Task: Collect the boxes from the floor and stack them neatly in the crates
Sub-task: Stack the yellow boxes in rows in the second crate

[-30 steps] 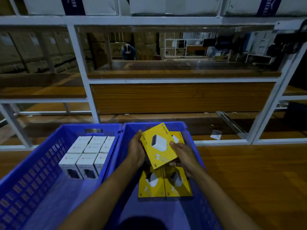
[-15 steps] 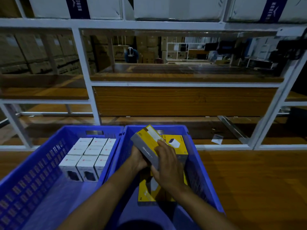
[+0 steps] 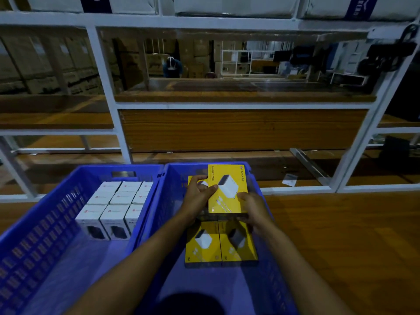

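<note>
Your left hand [image 3: 197,196] and right hand [image 3: 252,206] clasp a yellow box [image 3: 227,189] over the right crate [image 3: 270,276]; its blue floor shows nearer you.

Left forearm [image 3: 141,253] bare, reaching in from near left toward far centre. Right forearm [image 3: 295,258] bare, reaching in from near right, the two converging. Left hand [image 3: 196,197] grips left edge of yellow box [image 3: 227,189]: thumb laid across its face, fingers curled round its far-left side. Right hand [image 3: 252,206] holds near-right corner, thumb on top face. Its fingers sit underneath, probably curled, hidden from view. Hands close together, palms turned inward.
</note>
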`<move>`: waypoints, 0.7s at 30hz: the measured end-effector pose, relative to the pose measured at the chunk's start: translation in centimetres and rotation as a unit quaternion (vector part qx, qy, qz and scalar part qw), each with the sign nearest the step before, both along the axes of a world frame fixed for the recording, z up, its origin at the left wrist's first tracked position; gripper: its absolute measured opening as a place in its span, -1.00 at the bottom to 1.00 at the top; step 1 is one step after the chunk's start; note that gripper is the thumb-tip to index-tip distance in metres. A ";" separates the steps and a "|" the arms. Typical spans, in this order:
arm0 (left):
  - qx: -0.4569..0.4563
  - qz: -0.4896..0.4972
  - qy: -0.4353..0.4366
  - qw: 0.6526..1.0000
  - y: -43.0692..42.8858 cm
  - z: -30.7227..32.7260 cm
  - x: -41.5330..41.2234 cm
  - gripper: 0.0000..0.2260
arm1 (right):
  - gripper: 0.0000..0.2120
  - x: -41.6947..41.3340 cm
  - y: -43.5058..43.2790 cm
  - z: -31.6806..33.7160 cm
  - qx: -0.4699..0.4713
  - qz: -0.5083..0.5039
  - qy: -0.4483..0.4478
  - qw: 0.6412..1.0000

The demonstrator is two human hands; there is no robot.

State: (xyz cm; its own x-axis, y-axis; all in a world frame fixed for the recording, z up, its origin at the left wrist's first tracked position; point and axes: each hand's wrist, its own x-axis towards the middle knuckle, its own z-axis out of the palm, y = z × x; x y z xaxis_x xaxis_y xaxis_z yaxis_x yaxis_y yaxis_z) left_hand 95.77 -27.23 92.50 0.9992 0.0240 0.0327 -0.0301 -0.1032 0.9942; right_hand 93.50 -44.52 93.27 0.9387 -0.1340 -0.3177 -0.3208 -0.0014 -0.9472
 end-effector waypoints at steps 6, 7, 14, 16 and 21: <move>0.175 -0.112 0.136 0.969 0.7 -0.3 -0.6 -0.81 | -0.42 -1.0 -0.9 -0.9 -0.299 0.181 0.076 0.934; 0.219 -0.140 0.172 0.950 0.8 -0.5 -0.7 -0.81 | -0.38 -1.4 -0.7 -0.6 -0.308 0.224 0.109 0.918; 0.387 -0.211 0.284 0.852 -0.7 -2.7 -1.8 -0.90 | -0.60 -2.4 -0.3 -1.3 -0.409 0.345 0.173 0.826; 0.397 -0.204 0.267 0.854 -2.2 -3.3 -2.1 -0.85 | -0.59 -2.4 0.0 -1.6 -0.458 0.325 0.141 0.815; 0.414 -0.222 0.259 0.844 -4.5 -6.2 -2.1 -0.38 | -0.47 -2.8 0.8 -2.6 -0.575 0.310 0.072 0.754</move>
